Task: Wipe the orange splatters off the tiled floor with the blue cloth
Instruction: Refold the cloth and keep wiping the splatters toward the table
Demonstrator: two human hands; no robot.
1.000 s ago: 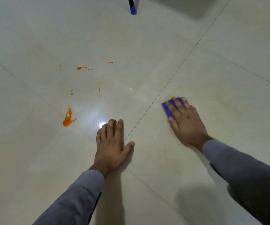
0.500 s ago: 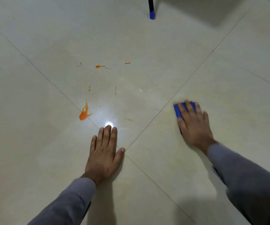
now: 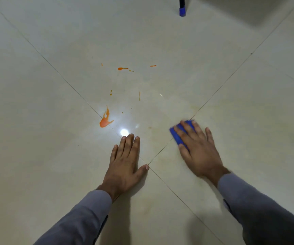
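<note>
My right hand (image 3: 198, 147) lies flat with straight fingers on the folded blue cloth (image 3: 176, 136), pressing it to the pale tiled floor (image 3: 45, 156) right of the tile joint. My left hand (image 3: 125, 161) rests flat on the floor, fingers straight, holding nothing. The largest orange splatter (image 3: 104, 122) sits left of and beyond my left hand, beside a grout line. Smaller orange drops lie farther off: a streak (image 3: 122, 68), a dash (image 3: 153, 65), and thin marks (image 3: 139, 96) between. The cloth touches none of them.
A dark furniture leg with a blue cap (image 3: 182, 10) stands at the far top right. A bright light reflection (image 3: 124, 132) shines on the tile just beyond my left fingertips. Grout lines cross under my left thumb.
My right hand has slid the blue cloth leftwards across the grout line towards the splatters. The view has shifted, so the splatters appear more central. My left hand stays flat.
</note>
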